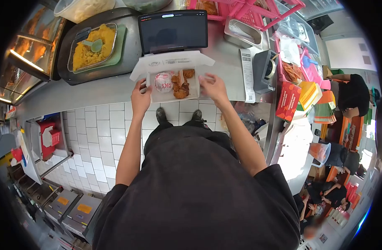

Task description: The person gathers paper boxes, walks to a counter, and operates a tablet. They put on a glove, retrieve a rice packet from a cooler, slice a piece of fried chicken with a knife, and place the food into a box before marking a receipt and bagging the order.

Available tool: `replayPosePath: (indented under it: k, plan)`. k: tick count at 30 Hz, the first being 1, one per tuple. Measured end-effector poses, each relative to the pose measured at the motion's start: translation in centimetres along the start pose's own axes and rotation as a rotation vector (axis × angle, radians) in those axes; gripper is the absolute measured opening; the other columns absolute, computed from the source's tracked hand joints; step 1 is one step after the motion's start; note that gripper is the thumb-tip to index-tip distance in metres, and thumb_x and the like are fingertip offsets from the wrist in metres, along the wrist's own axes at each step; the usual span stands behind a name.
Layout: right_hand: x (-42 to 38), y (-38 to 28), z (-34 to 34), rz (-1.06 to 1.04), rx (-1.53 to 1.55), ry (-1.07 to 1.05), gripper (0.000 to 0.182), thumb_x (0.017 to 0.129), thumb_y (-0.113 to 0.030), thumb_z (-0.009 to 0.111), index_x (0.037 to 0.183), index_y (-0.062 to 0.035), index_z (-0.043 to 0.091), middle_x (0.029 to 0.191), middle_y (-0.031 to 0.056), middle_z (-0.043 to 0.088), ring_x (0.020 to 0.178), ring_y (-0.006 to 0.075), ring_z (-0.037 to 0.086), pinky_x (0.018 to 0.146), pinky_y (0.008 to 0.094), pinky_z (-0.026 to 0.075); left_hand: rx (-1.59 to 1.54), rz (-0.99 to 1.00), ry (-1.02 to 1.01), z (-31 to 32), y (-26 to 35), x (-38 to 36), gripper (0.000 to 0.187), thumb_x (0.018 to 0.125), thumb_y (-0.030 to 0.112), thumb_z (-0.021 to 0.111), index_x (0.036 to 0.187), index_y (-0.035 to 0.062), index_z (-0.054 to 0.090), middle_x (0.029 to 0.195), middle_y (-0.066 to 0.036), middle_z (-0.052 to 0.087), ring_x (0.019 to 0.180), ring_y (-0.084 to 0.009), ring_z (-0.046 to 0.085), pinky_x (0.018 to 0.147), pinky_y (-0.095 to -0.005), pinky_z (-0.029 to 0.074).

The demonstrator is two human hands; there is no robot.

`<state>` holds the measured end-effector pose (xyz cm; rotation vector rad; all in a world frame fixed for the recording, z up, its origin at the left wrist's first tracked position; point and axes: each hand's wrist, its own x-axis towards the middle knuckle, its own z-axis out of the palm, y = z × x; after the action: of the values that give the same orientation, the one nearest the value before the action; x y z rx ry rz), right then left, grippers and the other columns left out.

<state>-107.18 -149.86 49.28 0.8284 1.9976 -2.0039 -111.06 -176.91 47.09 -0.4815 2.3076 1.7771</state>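
An open white cardboard food box (161, 98) sits at the front edge of the steel counter, its printed lid (170, 61) tipped back. Inside lie a round paper-wrapped portion printed "RICE" (163, 82) on the left and pieces of fried chicken (181, 88) on the right. My left hand (140, 95) grips the box's left wall, thumb and fingers at its side. Beside the right wall is my right hand (214, 87), holding nothing, its fingers apart and slightly blurred.
A dark tablet (173, 31) stands behind the box. A tray of yellow rice (86, 56) with a green scoop is at left. To the right are a long receipt (247, 75), a printer (264, 71), a steel container (242, 33) and pink baskets (245, 12). Other people (353, 96) are far right.
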Motion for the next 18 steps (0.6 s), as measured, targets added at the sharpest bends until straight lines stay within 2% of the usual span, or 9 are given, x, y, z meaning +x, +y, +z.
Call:
replayPosePath:
  k: [2, 3, 5, 7, 8, 11, 13, 16, 18]
  plan:
    - [-0.2, -1.3, 0.6, -0.497, -0.24, 0.565, 0.051, 0.084, -0.01, 0.07, 0.131, -0.0028, 0.051, 0.107, 0.0133, 0.068, 0.096, 0.0273, 0.067, 0.078, 0.039, 0.055, 0.123, 0.077, -0.006, -0.1, 1.3, -0.2, 0.036, 0.091, 0.02, 0.063, 0.123, 0.0027, 0.061, 0.097, -0.014, 0.07, 0.083, -0.0188, 0.066, 0.072, -0.0327, 0.051]
    - [-0.4, -3.6, 0.7, -0.508, -0.237, 0.568, 0.051, 0.084, -0.01, 0.07, 0.131, -0.0028, 0.051, 0.107, 0.0133, 0.068, 0.096, 0.0273, 0.067, 0.078, 0.039, 0.055, 0.134, 0.306, 0.217, -0.1, 1.9, 0.0, 0.038, 0.091, 0.02, 0.064, 0.126, 0.0048, 0.059, 0.101, -0.016, 0.069, 0.087, -0.023, 0.067, 0.074, -0.0354, 0.052]
    - [-1.3, -7.7, 0.5, -1.25, -0.809, 0.553, 0.034, 0.09, -0.009, 0.062, 0.123, -0.0018, 0.054, 0.114, 0.0156, 0.065, 0.097, 0.0328, 0.065, 0.077, 0.039, 0.054, 0.146, 0.532, 0.425, -0.3, 3.8, 0.3, 0.041, 0.09, 0.019, 0.064, 0.129, 0.0069, 0.057, 0.105, -0.018, 0.068, 0.091, -0.0272, 0.068, 0.076, -0.0381, 0.052]
    - [-0.9, -5.5, 0.6, -0.961, -0.836, 0.396, 0.03, 0.089, -0.007, 0.059, 0.118, -0.0018, 0.053, 0.117, 0.0171, 0.062, 0.095, 0.0385, 0.063, 0.079, 0.0414, 0.053, 0.712, 0.978, 0.35, -0.8, 6.2, 0.1, 0.042, 0.088, 0.015, 0.064, 0.128, 0.007, 0.053, 0.104, -0.023, 0.067, 0.098, -0.0361, 0.065, 0.078, -0.0431, 0.052]
    - [-0.4, -4.2, 0.6, -0.703, -0.837, 0.247, 0.026, 0.088, -0.005, 0.056, 0.114, -0.0018, 0.052, 0.12, 0.0185, 0.06, 0.092, 0.0443, 0.061, 0.081, 0.0439, 0.052, 0.71, 0.98, 0.347, -0.9, 5.1, -0.6, 0.042, 0.088, 0.015, 0.064, 0.128, 0.007, 0.053, 0.104, -0.023, 0.067, 0.098, -0.0361, 0.065, 0.078, -0.0431, 0.052]
    - [-0.5, 2.5, 0.2, -0.858, -0.8, 0.185, 0.022, 0.092, -0.003, 0.048, 0.114, -0.0034, 0.045, 0.119, 0.0227, 0.059, 0.092, 0.047, 0.06, 0.08, 0.047, 0.05, 0.521, 0.484, 0.073, -0.1, 1.8, -3.2, 0.022, 0.086, 0.002, 0.056, 0.107, 0.0049, 0.05, 0.106, -0.023, 0.067, 0.098, -0.0459, 0.062, 0.081, -0.0489, 0.05]
    - [-1.6, 5.7, 1.8, -0.76, -0.464, 0.13, 0.029, 0.095, -0.005, 0.046, 0.122, -0.0042, 0.036, 0.111, 0.0259, 0.064, 0.094, 0.0489, 0.061, 0.078, 0.0481, 0.05, 0.294, 0.399, -0.047, 1.1, 0.2, -4.4, 0.038, 0.083, -0.005, 0.05, 0.119, 0.0061, 0.053, 0.116, -0.023, 0.065, 0.099, -0.047, 0.061, 0.084, -0.0477, 0.049]
    - [-2.1, 4.9, 2.6, -0.573, -0.5, -0.027, 0.055, 0.094, -0.002, 0.047, 0.138, -0.0093, 0.015, 0.114, 0.0312, 0.062, 0.101, 0.0508, 0.059, 0.085, 0.0479, 0.049, 0.206, 0.644, -0.036, 1.9, 1.0, -4.1, 0.061, 0.08, -0.009, 0.043, 0.137, 0.0119, 0.046, 0.117, -0.025, 0.064, 0.099, -0.046, 0.062, 0.085, -0.0453, 0.05]
    - [-3.0, 3.0, 2.8, -0.486, -0.441, -0.029, 0.057, 0.094, -0.001, 0.047, 0.142, -0.0111, 0.019, 0.12, 0.0293, 0.06, 0.106, 0.0488, 0.058, 0.089, 0.0461, 0.048, 0.241, 0.657, -0.094, 1.2, 0.5, -3.4, 0.067, 0.079, -0.01, 0.041, 0.141, 0.0149, 0.045, 0.118, -0.025, 0.063, 0.099, -0.0448, 0.063, 0.086, -0.0442, 0.05]
